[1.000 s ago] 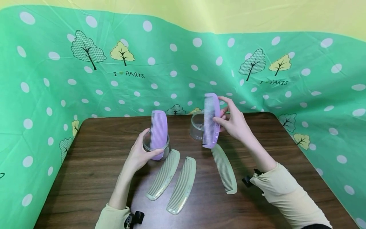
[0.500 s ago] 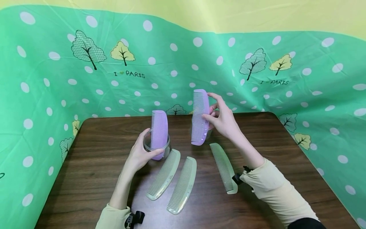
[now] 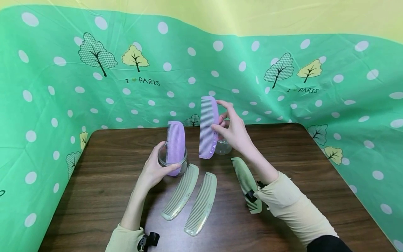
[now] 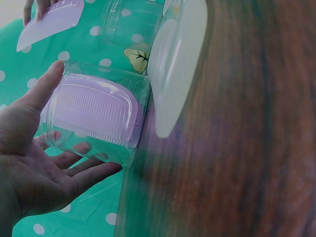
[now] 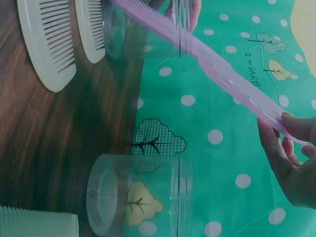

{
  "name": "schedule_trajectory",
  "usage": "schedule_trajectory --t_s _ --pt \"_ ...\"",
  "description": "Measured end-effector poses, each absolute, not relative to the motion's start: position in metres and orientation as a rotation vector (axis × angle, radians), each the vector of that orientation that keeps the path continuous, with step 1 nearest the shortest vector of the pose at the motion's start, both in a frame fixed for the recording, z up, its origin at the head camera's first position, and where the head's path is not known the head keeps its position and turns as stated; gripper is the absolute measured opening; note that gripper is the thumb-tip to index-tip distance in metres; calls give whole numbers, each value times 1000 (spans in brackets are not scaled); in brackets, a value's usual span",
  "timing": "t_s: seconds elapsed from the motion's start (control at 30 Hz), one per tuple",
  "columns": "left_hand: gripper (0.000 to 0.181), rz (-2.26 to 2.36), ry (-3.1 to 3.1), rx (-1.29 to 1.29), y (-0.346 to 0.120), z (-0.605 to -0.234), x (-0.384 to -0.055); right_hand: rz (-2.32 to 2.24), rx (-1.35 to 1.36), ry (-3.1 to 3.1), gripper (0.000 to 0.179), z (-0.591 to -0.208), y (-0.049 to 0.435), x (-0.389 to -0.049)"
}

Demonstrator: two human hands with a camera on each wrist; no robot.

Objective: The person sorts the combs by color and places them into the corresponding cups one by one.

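With the left hand (image 3: 154,171), grips a clear jar (image 3: 183,168), upright on the worktop (image 3: 104,157), left of centre and short of the far edge: thumb on one side near the rim, fingers set apart along the opposite wall. Inside that jar, a purple comb (image 3: 175,143) on end, teeth toward the worktop's left edge, upper part above the rim. With the right hand (image 3: 234,131), pinches a second purple comb (image 3: 208,127) by its curved back between thumb and fingers; holds it upright in the air, teeth also toward the left edge. Partly behind the right hand, near the far edge, a second clear jar (image 3: 224,147).

Farther from the far edge, a pale green comb (image 3: 180,192) lying slanted, its upper end just beside the gripped jar; cannot tell whether touching. To its right, apart, another green comb (image 3: 201,204) at a similar slant. Toward the right edge, a third green comb (image 3: 241,175), slanted the opposite way and partly covered by a black wrist device (image 3: 251,196). Beyond the far edge, a green dotted cloth (image 3: 220,80) with printed trees.
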State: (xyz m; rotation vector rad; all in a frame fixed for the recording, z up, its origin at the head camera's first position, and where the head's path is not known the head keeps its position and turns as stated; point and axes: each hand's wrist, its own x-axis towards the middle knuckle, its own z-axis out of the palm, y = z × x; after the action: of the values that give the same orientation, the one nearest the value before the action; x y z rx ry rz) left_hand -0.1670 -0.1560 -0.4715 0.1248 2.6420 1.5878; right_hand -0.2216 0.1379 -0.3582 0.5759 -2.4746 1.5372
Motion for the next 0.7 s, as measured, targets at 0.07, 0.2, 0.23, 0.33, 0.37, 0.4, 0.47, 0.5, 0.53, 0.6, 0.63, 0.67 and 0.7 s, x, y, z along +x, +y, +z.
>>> schedule_trajectory --t_s 0.07,0.2,0.23,0.33,0.37,0.4,0.47,0.5,0.53,0.6,0.63,0.67,0.7 --pt "106 1589 2642 126 -156 -472 -167 1538 577 -2471 80 -358 134 -222" --pt "106 1589 2641 129 -156 -472 -167 1566 576 -2463 80 -357 127 -222" --pt "106 1588 2641 130 -156 -472 -167 1571 576 -2460 80 -357 125 -222" --pt "105 1582 2644 128 -156 -471 -167 1569 584 -2447 80 -357 120 -223" --pt "105 1581 2644 126 -156 -471 -167 1565 588 -2442 80 -356 119 -223" --pt "105 1581 2644 125 -156 -471 -167 1559 592 -2437 80 -356 117 -224" --pt "105 1581 2645 125 -156 -471 -167 1552 601 -2429 80 -355 113 -225" --pt "105 1584 2644 125 -156 -471 -167 1552 605 -2426 79 -355 111 -225" --pt "105 1587 2643 126 -156 -471 -167 1554 607 -2423 78 -354 109 -226" --pt "105 1584 2645 124 -156 -471 -167 1568 611 -2415 78 -353 105 -226" --pt "106 1585 2645 124 -156 -471 -167 1572 614 -2412 78 -352 103 -226" --pt "106 1585 2645 124 -156 -471 -167 1578 615 -2409 77 -352 101 -226" --pt "106 1583 2644 125 -155 -471 -167 1585 616 -2406 77 -352 99 -227"
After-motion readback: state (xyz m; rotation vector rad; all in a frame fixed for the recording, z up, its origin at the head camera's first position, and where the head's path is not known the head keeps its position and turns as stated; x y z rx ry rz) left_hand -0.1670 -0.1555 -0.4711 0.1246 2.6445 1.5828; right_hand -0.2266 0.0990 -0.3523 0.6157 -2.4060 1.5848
